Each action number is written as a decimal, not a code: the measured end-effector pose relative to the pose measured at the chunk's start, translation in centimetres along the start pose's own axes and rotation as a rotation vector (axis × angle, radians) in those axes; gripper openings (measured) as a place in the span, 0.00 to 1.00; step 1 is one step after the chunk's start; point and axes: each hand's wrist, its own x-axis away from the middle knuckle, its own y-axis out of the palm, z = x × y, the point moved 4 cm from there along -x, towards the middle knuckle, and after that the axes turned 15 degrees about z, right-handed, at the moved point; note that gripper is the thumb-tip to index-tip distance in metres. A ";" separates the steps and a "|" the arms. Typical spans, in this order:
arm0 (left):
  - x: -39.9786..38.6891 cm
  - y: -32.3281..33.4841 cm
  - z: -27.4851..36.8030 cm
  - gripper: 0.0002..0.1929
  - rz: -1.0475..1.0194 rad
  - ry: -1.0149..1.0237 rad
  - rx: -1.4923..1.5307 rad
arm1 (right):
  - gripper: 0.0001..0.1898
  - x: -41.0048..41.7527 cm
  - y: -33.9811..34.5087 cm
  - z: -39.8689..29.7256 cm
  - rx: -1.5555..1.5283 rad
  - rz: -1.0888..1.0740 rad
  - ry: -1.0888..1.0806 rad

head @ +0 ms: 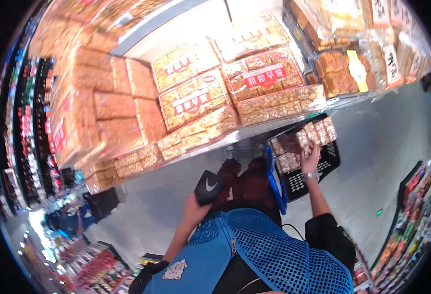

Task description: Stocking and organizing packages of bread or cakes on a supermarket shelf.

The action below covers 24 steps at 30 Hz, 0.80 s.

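My right hand [311, 160], with a metal watch on its wrist, grips a clear-wrapped pack of puffed-grain snack bars [320, 132] at the far end of a black plastic shopping basket [300, 189]. Another wrapped pack [287, 158] lies in the basket beside it. A blue handle [276, 180] rests along the basket's near-left side. Beside my thigh, my left hand [198, 208] holds a black item with a white Nike swoosh [207, 187]; its fingers are mostly hidden behind it.
A display shelf [215, 141] bears stacked packs of grain bars [197, 97], with bagged brown cakes [335, 71] at its right. Product racks stand at the far left [28, 128] and lower right [410, 217]. Another person [68, 217] is at lower left.
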 end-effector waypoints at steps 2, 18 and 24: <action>-0.3 -0.9 -0.9 0.22 0.031 0.036 0.126 | 0.20 -0.1 -2.9 -6.1 -0.218 -0.004 0.091; -1.9 -11.3 -2.5 0.27 0.163 0.281 0.411 | 0.43 -2.4 8.6 -43.4 0.382 -0.843 -1.191; -2.4 -13.6 -3.0 0.26 0.122 0.265 0.520 | 0.41 -3.9 4.5 -47.4 0.417 -0.808 -1.134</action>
